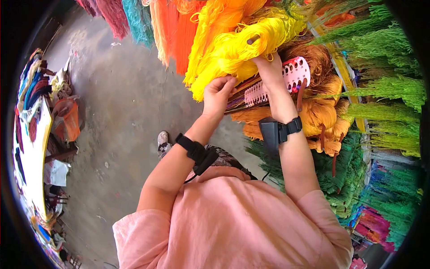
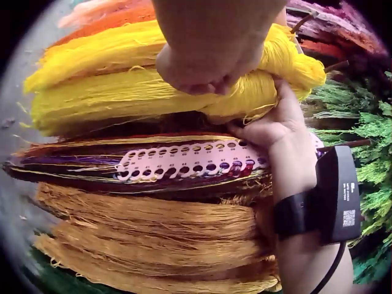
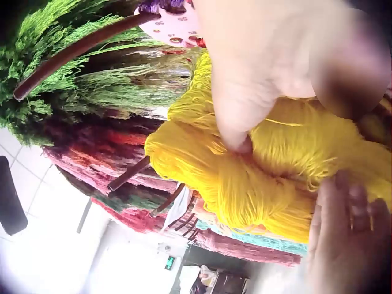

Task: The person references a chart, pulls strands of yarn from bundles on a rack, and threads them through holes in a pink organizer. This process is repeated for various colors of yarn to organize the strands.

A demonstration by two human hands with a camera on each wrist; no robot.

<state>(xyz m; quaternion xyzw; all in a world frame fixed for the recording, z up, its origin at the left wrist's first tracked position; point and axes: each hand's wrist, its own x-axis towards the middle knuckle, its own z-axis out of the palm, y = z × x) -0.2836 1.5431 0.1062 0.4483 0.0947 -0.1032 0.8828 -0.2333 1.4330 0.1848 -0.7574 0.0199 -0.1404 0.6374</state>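
A thick hank of bright yellow yarn (image 1: 233, 49) hangs over a dark peg (image 1: 253, 39). My right hand (image 1: 270, 74) grips the hank near the peg, its fingers partly buried in the strands. In the right wrist view the thumb presses into the yellow yarn (image 3: 239, 184). Lower along the hank, my left hand (image 1: 218, 92) has its fingers curled and pinches yellow strands at the edge. Just beneath the hands lies a pink perforated card (image 2: 184, 162) with numbered holes and coloured threads drawn through it.
Orange-brown hanks (image 2: 153, 233) hang beside the card, with dark green yarn (image 1: 336, 179) lower down. Orange, teal (image 1: 136, 22) and rose hanks line the top. Light green bundles (image 1: 385, 89) fill the right side. Several pegs stick out, one by the card (image 1: 301, 96). Concrete floor (image 1: 116, 112) lies left.
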